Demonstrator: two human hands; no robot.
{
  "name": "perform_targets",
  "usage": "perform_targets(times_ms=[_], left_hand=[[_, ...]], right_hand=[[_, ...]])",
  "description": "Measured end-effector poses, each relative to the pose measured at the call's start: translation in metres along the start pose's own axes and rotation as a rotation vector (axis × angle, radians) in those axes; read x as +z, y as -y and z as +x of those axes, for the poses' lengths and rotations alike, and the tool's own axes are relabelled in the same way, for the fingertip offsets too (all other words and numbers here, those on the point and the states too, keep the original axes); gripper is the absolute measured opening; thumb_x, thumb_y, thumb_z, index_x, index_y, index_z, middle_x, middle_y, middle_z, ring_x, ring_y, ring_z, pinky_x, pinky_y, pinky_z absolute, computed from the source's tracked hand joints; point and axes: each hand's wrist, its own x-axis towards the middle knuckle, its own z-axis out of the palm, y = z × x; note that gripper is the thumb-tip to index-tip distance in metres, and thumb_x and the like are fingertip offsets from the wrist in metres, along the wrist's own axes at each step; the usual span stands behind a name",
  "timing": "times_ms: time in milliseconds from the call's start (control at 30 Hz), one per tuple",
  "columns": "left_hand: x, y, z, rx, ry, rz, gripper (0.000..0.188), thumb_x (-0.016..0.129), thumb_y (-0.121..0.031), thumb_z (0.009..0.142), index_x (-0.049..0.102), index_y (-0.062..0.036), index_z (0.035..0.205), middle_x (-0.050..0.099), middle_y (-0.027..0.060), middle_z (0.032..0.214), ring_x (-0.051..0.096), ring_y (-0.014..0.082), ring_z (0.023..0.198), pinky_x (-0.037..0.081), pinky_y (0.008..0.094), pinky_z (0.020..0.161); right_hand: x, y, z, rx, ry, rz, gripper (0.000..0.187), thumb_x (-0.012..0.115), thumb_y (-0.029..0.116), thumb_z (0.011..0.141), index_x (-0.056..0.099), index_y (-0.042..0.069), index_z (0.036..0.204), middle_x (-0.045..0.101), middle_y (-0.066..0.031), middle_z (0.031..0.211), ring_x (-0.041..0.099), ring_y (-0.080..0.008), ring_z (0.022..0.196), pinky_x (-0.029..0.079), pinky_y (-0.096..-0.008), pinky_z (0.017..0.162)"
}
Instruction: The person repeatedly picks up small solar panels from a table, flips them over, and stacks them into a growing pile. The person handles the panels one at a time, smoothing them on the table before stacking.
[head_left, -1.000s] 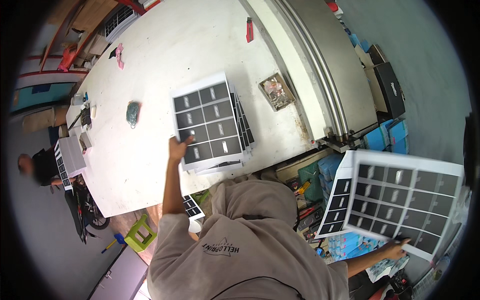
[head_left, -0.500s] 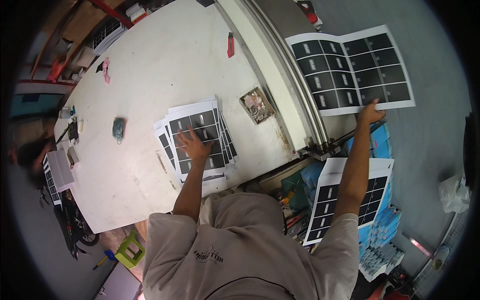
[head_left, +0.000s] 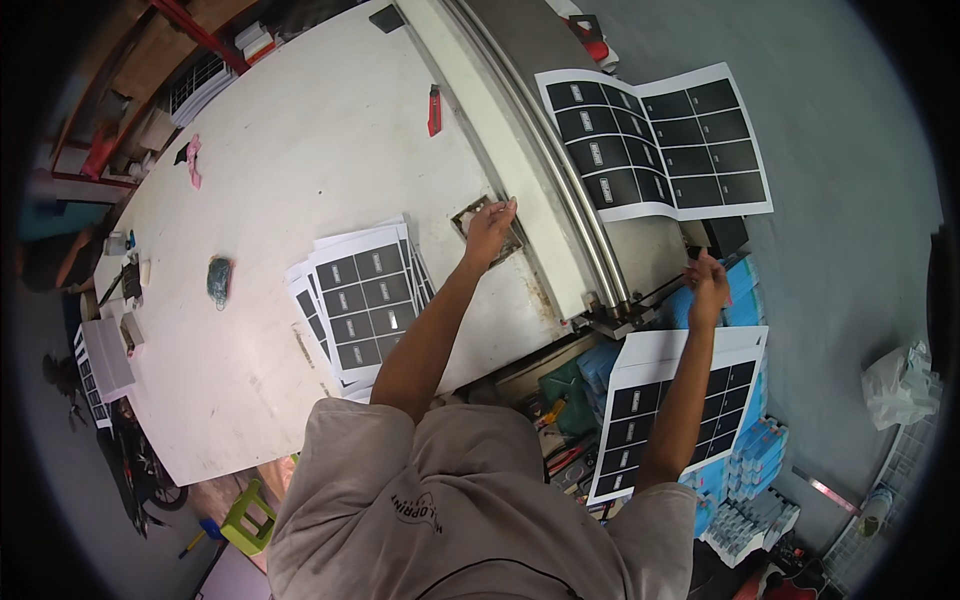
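Observation:
My left hand (head_left: 489, 234) is over a small open box (head_left: 512, 244) on the white table, partly covering it. Its fingers reach toward the pale beam of a machine, loosely apart, with nothing visible in them. To the right, beyond the metal rollers, my right hand (head_left: 707, 288) is raised with its fingers apart and empty. A large printed sheet (head_left: 675, 150) with dark panels lies folded open past the rollers, just beyond that hand. Under my right forearm rests another printed sheet (head_left: 722, 425). A stack of similar printed sheets (head_left: 362, 300) sits on the table, left of my left forearm.
The machine's long beam (head_left: 500, 150) and metal rollers (head_left: 560, 160) run along the table's right side. A red cutter (head_left: 434, 110) and a dark wrapped bundle (head_left: 219, 281) lie on the table. Blue-and-white stacks (head_left: 755, 455) stand at the lower right; a green stool (head_left: 247, 517) is at the lower left.
My left hand has left the sheet stack and moved right to the small box. My right hand has let go of the large sheet and drawn back toward me.

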Motion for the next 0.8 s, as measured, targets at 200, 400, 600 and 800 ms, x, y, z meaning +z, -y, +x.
perform_targets(times_ms=[200,400,600,800], left_hand=[[0.012,-0.011,0.0,0.013,-0.017,-0.02,0.066,0.071,-0.048,0.09,0.06,0.0099,0.119,0.069,0.0103,0.101,0.063,0.0144,0.097,0.048,0.0276,0.089],[-0.011,-0.003,-0.007,-0.015,-0.034,-0.044,0.05,0.072,-0.04,0.091,0.065,0.0061,0.108,0.067,0.0056,0.094,0.059,0.0105,0.087,0.046,0.0244,0.08],[0.014,0.002,0.01,0.021,-0.068,-0.06,0.049,0.075,-0.039,0.089,0.063,0.0055,0.107,0.066,0.0036,0.088,0.058,0.0097,0.083,0.045,0.0238,0.074],[0.03,-0.026,0.015,-0.179,-0.006,-0.089,0.054,0.074,-0.043,0.089,0.064,0.005,0.112,0.068,0.0062,0.096,0.061,0.0131,0.09,0.048,0.0284,0.082]], right_hand=[[0.091,0.011,0.032,0.427,0.135,0.395,0.07,0.079,0.039,0.084,0.051,-0.004,0.132,0.062,-0.0142,0.115,0.065,-0.0224,0.098,0.055,-0.0379,0.08],[0.135,-0.013,0.068,0.075,-0.162,0.299,0.04,0.076,0.0,0.082,0.06,0.001,0.119,0.068,-0.007,0.1,0.066,-0.0167,0.079,0.052,-0.0259,0.065],[0.115,-0.059,0.125,-0.128,-0.205,-0.106,0.048,0.081,0.002,0.077,0.06,-0.011,0.119,0.069,-0.0212,0.112,0.069,-0.0271,0.099,0.054,-0.0345,0.085],[0.122,-0.034,0.09,0.008,0.16,-0.259,0.042,0.083,0.026,0.079,0.067,-0.007,0.098,0.071,-0.0157,0.082,0.07,-0.0237,0.071,0.055,-0.0351,0.066]])
